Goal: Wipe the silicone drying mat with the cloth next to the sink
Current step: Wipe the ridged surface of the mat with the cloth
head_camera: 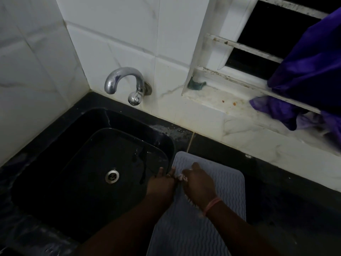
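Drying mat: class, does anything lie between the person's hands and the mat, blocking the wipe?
Nothing visible does. The right hand rests on the mat, seemingly with a small pale cloth under its fingers. The left hand is at the mat's left edge by the sink. The rest of the mat is bare.

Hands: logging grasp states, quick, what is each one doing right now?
Left hand: fingers straight, resting at the drying mat's left edge, holding nothing visible.
Right hand: curled on a small light cloth, pressed on the mat.
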`<act>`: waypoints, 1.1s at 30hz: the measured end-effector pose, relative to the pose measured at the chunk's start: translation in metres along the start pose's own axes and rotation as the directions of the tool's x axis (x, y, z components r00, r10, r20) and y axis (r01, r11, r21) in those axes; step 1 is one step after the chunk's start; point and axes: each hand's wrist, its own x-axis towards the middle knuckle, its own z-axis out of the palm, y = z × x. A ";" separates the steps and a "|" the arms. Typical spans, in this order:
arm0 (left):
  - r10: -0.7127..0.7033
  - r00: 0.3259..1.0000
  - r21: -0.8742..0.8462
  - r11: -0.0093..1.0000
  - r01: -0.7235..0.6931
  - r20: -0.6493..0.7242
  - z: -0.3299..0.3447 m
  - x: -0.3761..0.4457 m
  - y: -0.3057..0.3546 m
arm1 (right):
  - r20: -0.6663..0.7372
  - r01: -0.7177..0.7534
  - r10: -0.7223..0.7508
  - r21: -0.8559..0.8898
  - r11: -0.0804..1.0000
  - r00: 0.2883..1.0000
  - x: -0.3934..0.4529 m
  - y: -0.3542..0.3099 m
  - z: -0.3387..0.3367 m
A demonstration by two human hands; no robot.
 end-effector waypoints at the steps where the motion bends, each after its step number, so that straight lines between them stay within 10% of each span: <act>1: -0.006 1.000 -0.008 1.000 0.006 0.008 0.001 -0.001 0.001 | 0.014 0.016 -0.016 0.006 1.000 1.000 -0.014 -0.003 0.005; 13: -0.021 1.000 0.013 1.000 0.021 0.015 0.004 0.003 0.004 | -0.120 -0.170 0.175 0.044 0.984 0.977 0.038 0.017 -0.014; 33: -0.031 0.999 0.043 0.999 0.030 0.019 0.010 0.009 -0.001 | 0.037 -0.062 0.059 0.071 0.996 0.998 -0.053 -0.011 0.017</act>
